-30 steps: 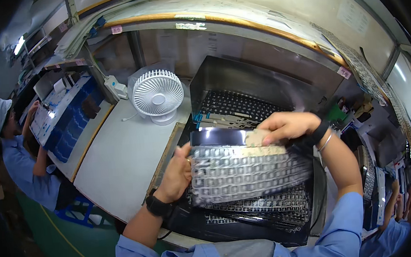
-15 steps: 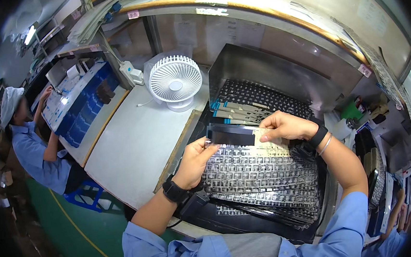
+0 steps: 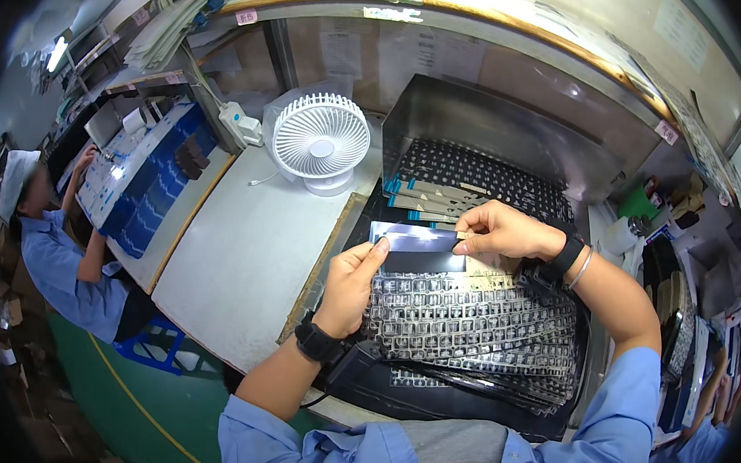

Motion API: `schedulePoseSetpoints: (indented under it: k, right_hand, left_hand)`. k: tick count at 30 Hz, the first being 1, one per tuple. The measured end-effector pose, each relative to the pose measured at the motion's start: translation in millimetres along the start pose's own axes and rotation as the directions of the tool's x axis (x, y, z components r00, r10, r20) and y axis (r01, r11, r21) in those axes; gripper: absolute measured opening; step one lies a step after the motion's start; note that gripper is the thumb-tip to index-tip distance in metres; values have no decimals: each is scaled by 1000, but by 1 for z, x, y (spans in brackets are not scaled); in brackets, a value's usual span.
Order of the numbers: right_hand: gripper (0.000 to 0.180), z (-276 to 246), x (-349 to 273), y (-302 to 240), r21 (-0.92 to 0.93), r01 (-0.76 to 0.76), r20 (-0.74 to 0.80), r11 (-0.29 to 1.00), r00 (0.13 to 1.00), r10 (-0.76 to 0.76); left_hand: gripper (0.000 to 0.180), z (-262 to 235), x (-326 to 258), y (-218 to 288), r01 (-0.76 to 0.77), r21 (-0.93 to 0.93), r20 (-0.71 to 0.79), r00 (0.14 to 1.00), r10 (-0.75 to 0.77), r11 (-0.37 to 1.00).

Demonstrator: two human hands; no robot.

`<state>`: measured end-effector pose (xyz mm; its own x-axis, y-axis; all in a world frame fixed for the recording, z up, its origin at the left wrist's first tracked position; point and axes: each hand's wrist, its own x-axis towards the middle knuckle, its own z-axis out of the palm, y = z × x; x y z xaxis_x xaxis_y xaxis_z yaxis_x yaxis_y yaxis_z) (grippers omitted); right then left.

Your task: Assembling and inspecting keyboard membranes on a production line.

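Observation:
Pinched between the thumb and fingers of my left hand (image 3: 355,282) is the left end of a thin glossy strip (image 3: 421,237), which reflects bluish-white light. At its other end, my right hand (image 3: 499,229) pinches it with thumb and forefinger. Directly below the strip is a dark smooth panel (image 3: 429,262); whether the two are joined, I cannot tell. Under both hands lies a fanned stack of thin keyboard-patterned sheets (image 3: 473,315), grey with rows of key outlines. Behind them, several pale strips with blue ends (image 3: 433,199) lie on a dark sheet with small pale marks.
A black tray with a tall back panel (image 3: 502,138) holds the sheets. Left of it, a white fan (image 3: 320,144) stands on a white table (image 3: 224,252). Another person (image 3: 67,242) sits at a blue-covered bench at far left. A shelf (image 3: 457,7) runs overhead.
The strip between my hands has tilted from mostly dark to brightly reflecting, baring more of the dark panel below it. My left thumb has risen slightly, and my right hand has shifted slightly left.

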<state>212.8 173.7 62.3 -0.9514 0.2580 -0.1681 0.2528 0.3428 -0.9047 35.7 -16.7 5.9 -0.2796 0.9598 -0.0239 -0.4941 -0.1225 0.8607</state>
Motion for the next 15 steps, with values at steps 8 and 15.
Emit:
schedulePoseSetpoints:
  k: [8, 15]
  right_hand:
    - [21, 0, 3, 1, -10, -71, -33, 997, 997, 70]
    - [55, -24, -30, -4, -97, -88, 180, 991, 978, 105]
  left_hand:
    - [10, 17, -4, 9, -47, 134, -86, 995, 59, 990]
    - [10, 12, -2, 6, -41, 153, -122, 991, 60, 987]
